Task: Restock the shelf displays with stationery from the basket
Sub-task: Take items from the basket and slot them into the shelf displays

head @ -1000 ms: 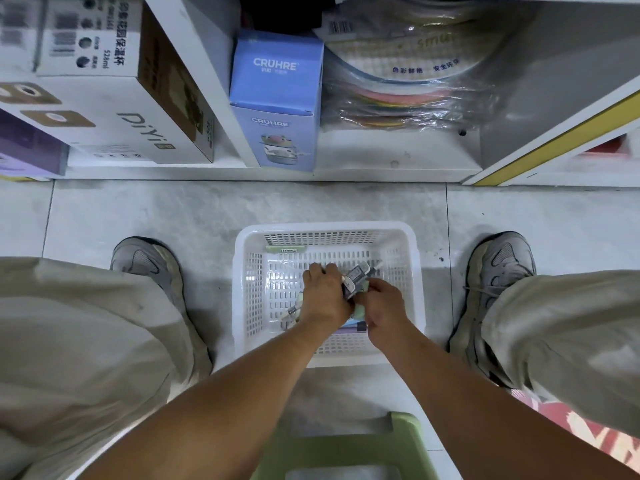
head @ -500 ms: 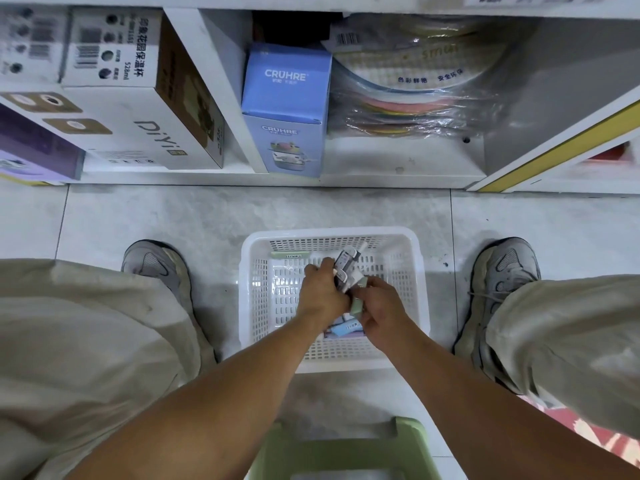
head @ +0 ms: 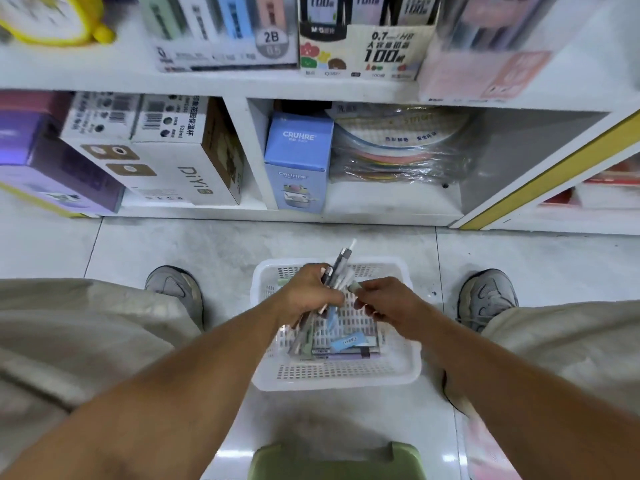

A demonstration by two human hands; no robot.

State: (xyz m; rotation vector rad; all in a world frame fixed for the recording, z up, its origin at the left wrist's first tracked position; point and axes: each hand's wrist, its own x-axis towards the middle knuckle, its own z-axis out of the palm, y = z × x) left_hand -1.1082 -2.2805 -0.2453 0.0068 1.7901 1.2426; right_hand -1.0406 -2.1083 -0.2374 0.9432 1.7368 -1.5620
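Change since earlier frame: both hands have lifted out of the basket, and the head view has tipped up to show the upper shelf.
Head view, grip: left hand (head: pixel 308 292) curls round a bundle of slim grey and pastel pens (head: pixel 337 271), tips pointing up and away; right hand (head: pixel 388 301) pinches a small pale-green piece (head: pixel 354 287) just beside the bundle.
Step in hand (judged): gathering pens for the shelf; squaring the ends before rising should prevent slipping.
Below the grip: white perforated plastic basket (head: pixel 410 362) holds flat blue, lilac and green stationery packs (head: pixel 346 344).
Above the grip: cardboard pencil-lead display boxes (head: pixel 363 36), blurred, on the white shelf (head: pixel 104 77).
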